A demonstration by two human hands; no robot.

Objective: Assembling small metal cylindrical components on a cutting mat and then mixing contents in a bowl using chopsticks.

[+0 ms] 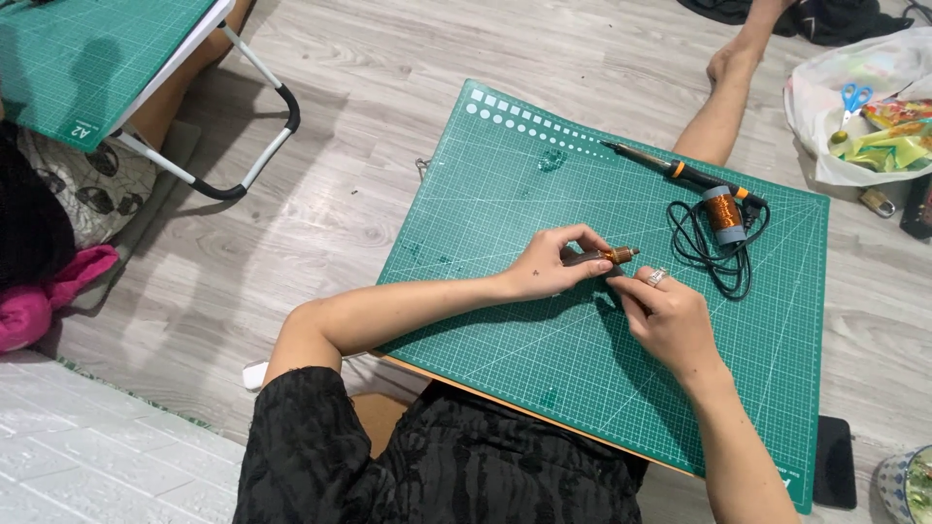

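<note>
green cutting mat [544, 184] ruled with a pale grid, white dots along its top edge. copper-orange wire on the small coil [618, 255] pinched at the left hand [553, 267], silver ring on the right hand [670, 315]. copper spool [723, 213] with grey ends, black cord [714, 257], black-and-orange soldering iron [680, 172]. blue-handled scissors [854, 97] in a white bag [811, 121]. black textured sleeve [301, 446], grey wood-grain floor [330, 204], pink cloth [39, 301].

A green cutting mat [544, 194] rests over the person's lap, above the grey wood floor [340, 194]. On the mat lie a soldering iron [680, 173], its coiled black cord [714, 262] and a copper wire spool [723, 213].
</note>
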